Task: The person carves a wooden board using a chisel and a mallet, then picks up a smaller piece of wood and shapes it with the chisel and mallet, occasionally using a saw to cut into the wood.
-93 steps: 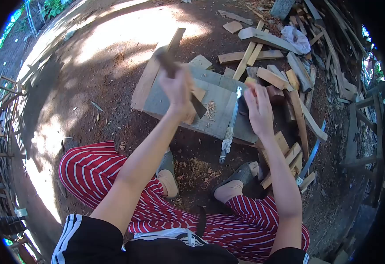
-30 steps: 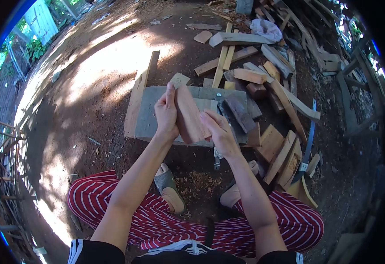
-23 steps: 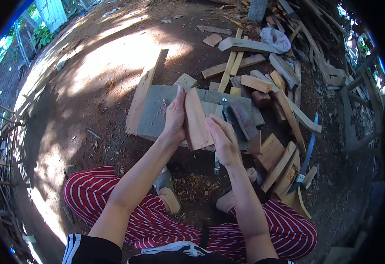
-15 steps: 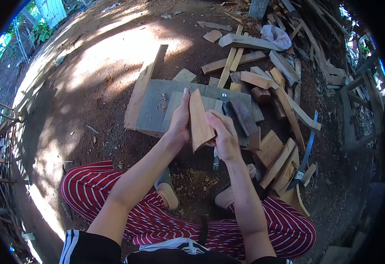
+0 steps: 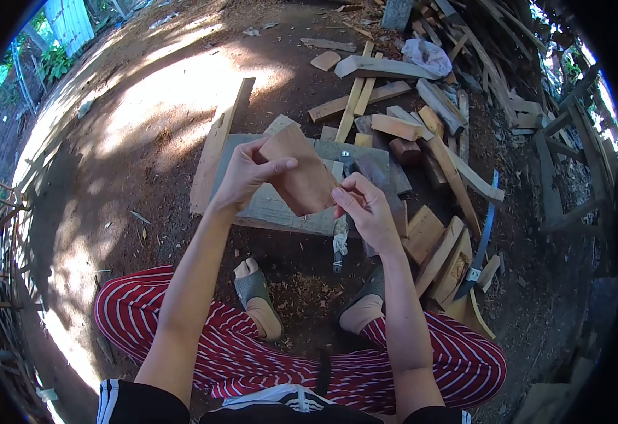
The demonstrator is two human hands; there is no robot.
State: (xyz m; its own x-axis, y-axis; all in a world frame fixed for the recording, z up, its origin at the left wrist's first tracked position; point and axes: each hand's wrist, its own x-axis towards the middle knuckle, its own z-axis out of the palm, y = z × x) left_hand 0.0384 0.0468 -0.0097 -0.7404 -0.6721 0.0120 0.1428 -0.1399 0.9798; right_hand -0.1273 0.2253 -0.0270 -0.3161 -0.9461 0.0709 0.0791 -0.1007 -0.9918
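Between my two hands, above a low wooden bench (image 5: 281, 218), is a flat reddish-brown piece of wood (image 5: 302, 173), its broad face turned up toward me. My left hand (image 5: 251, 173) grips its left edge, thumb lying on top and fingers behind. My right hand (image 5: 365, 208) pinches the lower right corner between thumb and fingers. Beneath the right side of the piece, a tool with a pale wrapped part (image 5: 339, 244) sticks out over the bench's near edge. A dark wood block (image 5: 372, 172) rests on the bench to the right.
Offcuts and curved wood pieces (image 5: 440, 258) are heaped on the right. A blue-bladed saw (image 5: 489, 226) stands among them. A long plank (image 5: 217, 152) leans along the bench's left side. Wood shavings (image 5: 305, 300) lie between my sandalled feet. A plastic bag (image 5: 426, 58) sits farther back.
The piece of wood has turned from nearly edge-on to showing its broad face. My left hand has shifted left and my right hand slightly right, down to the corner.
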